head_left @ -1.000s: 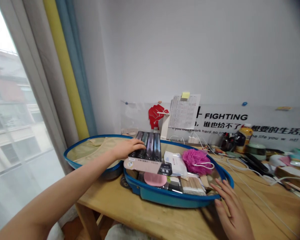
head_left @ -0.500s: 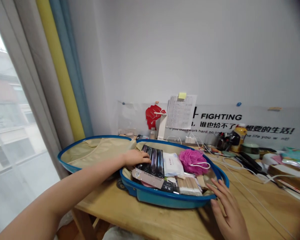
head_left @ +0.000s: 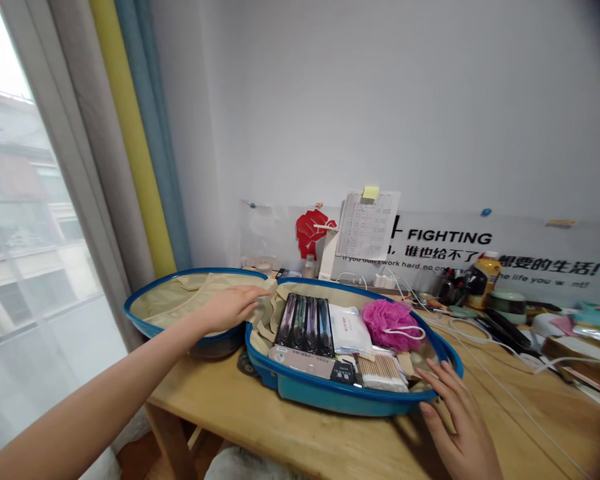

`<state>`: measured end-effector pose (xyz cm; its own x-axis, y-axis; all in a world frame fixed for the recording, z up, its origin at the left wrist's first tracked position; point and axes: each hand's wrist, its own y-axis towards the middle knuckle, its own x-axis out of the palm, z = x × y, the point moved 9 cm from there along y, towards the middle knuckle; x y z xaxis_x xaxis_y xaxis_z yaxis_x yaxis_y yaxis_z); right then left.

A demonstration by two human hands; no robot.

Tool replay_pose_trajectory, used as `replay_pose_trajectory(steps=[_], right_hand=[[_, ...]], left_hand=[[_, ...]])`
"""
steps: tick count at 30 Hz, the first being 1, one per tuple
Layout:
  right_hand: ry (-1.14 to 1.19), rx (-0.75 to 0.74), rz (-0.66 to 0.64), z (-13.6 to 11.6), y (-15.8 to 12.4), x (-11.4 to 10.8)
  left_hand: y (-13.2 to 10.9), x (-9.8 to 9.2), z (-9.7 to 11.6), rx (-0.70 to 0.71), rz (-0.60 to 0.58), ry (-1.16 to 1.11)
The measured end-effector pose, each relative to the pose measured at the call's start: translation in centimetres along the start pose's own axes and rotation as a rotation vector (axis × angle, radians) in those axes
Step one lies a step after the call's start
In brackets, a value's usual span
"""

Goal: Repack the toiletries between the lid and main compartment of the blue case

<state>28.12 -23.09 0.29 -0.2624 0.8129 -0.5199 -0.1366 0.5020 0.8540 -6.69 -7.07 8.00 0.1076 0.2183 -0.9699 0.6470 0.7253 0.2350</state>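
A blue suitcase point(head_left: 330, 398) with a beige lining lies spread apart on the table, its lid half point(head_left: 155, 312) to the left. My left hand point(head_left: 235, 307) hovers near the hinge side, fingers stretched out and holding nothing. Just right of it, a pack of toothbrushes point(head_left: 307, 325) rests in the suitcase. Beside that pack are a white packet point(head_left: 350, 330), a pink bath puff point(head_left: 387, 323) with a white cord, and a pack of cotton swabs point(head_left: 383, 371). At the suitcase's right rim is my right hand point(head_left: 457, 417), its fingers spread and empty.
White cables point(head_left: 485, 360) run over the wooden table point(head_left: 510, 427) on the right. A yellow bottle point(head_left: 483, 280), a green jar point(head_left: 506, 305) and other clutter stand behind them. A white lamp point(head_left: 327, 253) is at the back, and curtains point(head_left: 130, 133) hang at left.
My left hand has come off the toothbrush pack and moved left, uncovering the whole pack. My right hand stays at the right rim. The view has shifted slightly.
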Motion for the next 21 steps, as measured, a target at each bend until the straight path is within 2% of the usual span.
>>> replay_pose_trajectory(steps=[2,4,6,9,12,14,21], right_hand=[[-0.045,0.003,0.004,-0.1,0.0,-0.2],[-0.087,0.032,0.009,-0.5,0.1,-0.6],[-0.111,0.037,-0.002,-1.6,0.3,-0.9],[-0.105,-0.088,-0.041,-5.2,1.1,-0.8],[-0.123,-0.244,-0.039,-8.5,2.0,-0.3],[-0.147,-0.279,-0.021,-9.4,2.5,0.0],[-0.107,-0.222,-0.030,-8.3,3.2,0.4]], left_hand=[[-3.8,-0.1,-3.1,-0.165,0.066,-0.007],[-7.8,0.8,-5.5,-0.275,0.125,-0.001],[-11.2,2.1,-7.0,-0.328,0.189,0.020],[-14.6,4.4,-8.5,-0.377,0.232,0.056],[-15.8,5.4,-9.5,-0.376,0.307,0.083],[-15.9,5.5,-9.8,-0.344,0.361,0.086],[-15.7,4.5,-9.1,-0.238,0.456,0.083]])
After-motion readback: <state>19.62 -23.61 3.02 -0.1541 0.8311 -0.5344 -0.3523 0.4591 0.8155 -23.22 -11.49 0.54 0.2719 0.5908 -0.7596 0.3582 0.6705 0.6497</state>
